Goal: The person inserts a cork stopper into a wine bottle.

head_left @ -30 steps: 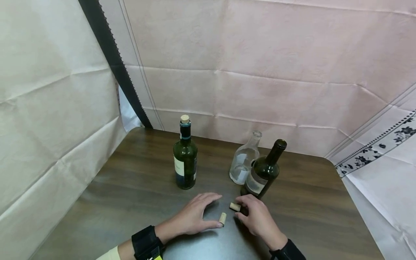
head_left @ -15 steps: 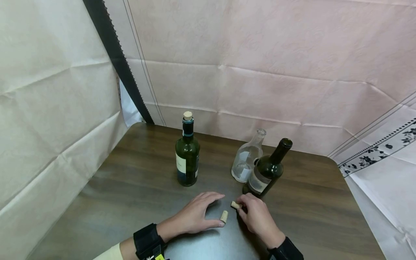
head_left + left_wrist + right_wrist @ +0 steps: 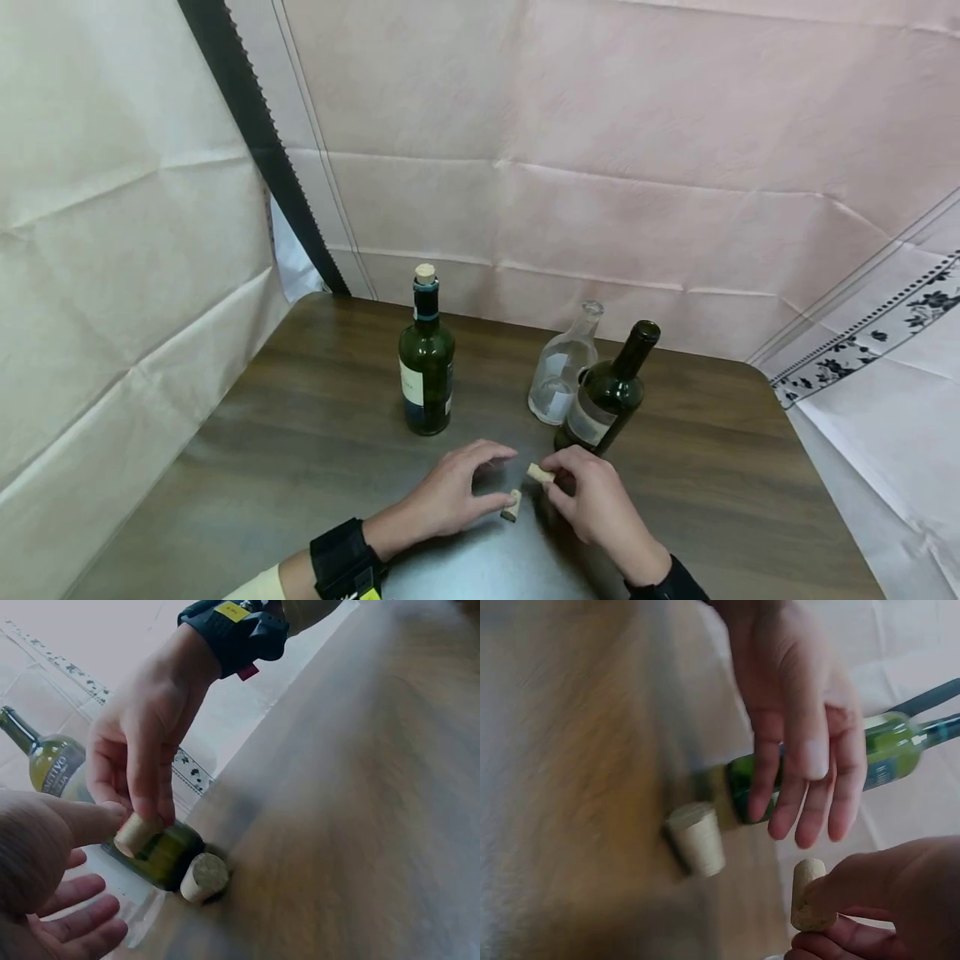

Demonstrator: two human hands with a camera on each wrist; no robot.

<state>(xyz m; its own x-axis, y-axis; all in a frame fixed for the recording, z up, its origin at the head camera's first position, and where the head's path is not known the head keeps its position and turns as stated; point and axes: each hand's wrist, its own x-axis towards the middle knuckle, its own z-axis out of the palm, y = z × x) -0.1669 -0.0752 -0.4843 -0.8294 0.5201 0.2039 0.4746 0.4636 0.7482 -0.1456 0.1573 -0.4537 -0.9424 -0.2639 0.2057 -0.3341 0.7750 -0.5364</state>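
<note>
Pinching one cork between thumb and fingers, the right hand sits near the base of a dark bottle. The left hand is open, thumb and fingers well parted, gripping nothing; its thumb tip overlaps a second cork, which is on the counter between the hands, though contact is hard to tell. Farther back are a clear bottle beside the dark one and, well apart to the left, a corked green bottle.

Behind left grip: black band, pale sleeve. Behind right grip: black strap, yellow sticker, red tab.
</note>
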